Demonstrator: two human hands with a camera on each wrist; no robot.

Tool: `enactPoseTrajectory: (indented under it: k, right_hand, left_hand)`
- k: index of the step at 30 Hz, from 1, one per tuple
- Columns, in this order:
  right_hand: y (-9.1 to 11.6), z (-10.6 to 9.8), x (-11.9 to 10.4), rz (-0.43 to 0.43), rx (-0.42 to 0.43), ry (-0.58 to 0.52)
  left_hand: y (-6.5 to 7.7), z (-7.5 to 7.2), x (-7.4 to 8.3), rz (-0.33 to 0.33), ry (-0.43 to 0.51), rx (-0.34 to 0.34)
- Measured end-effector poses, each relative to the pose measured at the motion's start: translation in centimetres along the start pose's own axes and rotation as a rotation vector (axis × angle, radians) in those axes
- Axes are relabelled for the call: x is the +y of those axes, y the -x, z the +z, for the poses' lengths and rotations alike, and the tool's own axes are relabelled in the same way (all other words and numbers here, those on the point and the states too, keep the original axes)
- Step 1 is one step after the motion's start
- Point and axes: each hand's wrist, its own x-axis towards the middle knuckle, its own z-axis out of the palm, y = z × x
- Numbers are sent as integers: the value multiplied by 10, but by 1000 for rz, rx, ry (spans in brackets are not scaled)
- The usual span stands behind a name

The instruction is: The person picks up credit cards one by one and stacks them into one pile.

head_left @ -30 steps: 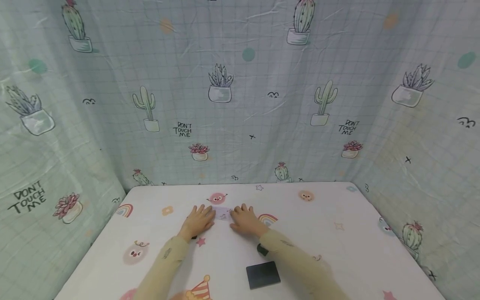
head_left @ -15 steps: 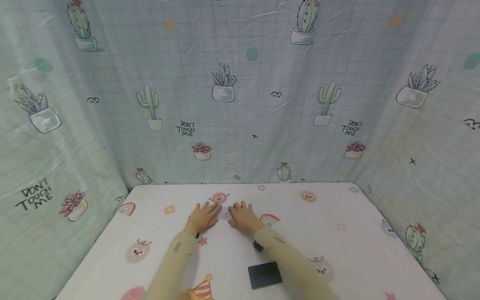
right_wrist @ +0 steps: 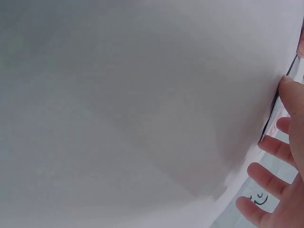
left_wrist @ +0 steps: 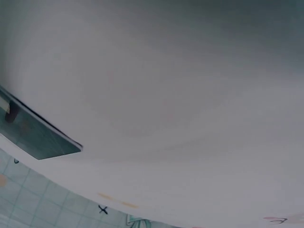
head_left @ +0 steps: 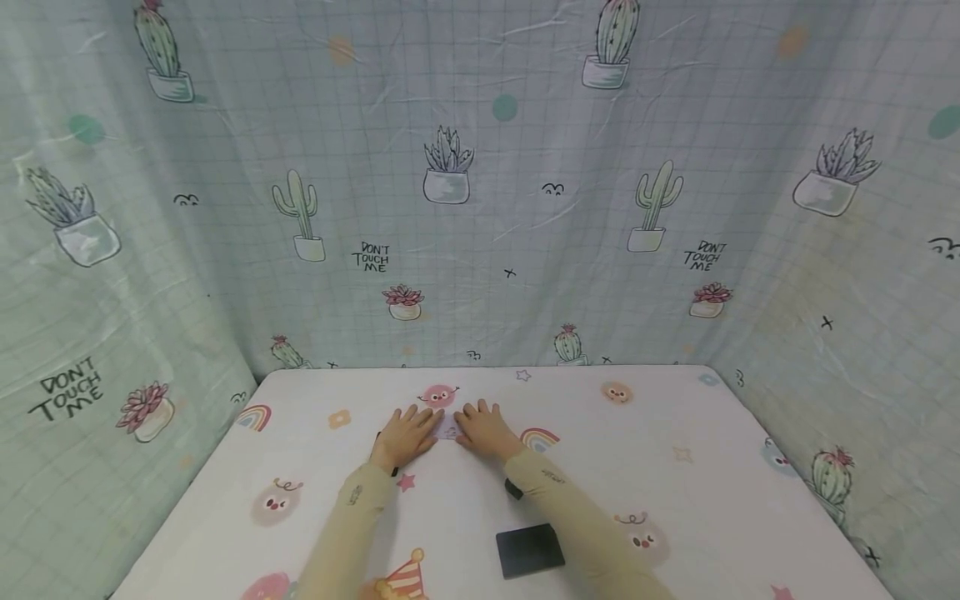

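Observation:
A small pale purple sheet (head_left: 448,428) with a faint print lies near the far edge of the table, between the two hands. From the left, my left hand (head_left: 405,437) covers its side with outstretched fingers. My right hand (head_left: 483,429) rests at its right side, fingers spread forward. In the right wrist view, my right thumb (right_wrist: 289,92) touches a thin dark edge, with loosely bent fingers (right_wrist: 268,178) beside it. What lies under the palms is hidden. The left wrist view does not show the left hand's fingers.
A flat dark rectangular object (head_left: 529,551) lies on the white printed tabletop (head_left: 712,500), beside the right forearm. A similar dark slab (left_wrist: 40,133) shows at the left of the left wrist view. Patterned curtains (head_left: 480,225) hang behind the table and along both sides.
The hands have come closer together over the sheet, leaving less of it visible between them. The head view has shifted slightly. The dark rectangular object stays in place on the table.

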Motion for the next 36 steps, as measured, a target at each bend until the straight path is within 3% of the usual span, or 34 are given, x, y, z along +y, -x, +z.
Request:
enactPoseTrajectory:
  k: [19,28,36]
  right_hand:
    - [-1,0,0,-60,72,111]
    - [-2,-2,4,-69,44,162]
    - [2,-1,9,-97,89,185]
  left_hand:
    - [-2,3,-2,64,-91,64]
    - [-6,1,1,67,7,51]
    - [-8,0,1,85,53,26]
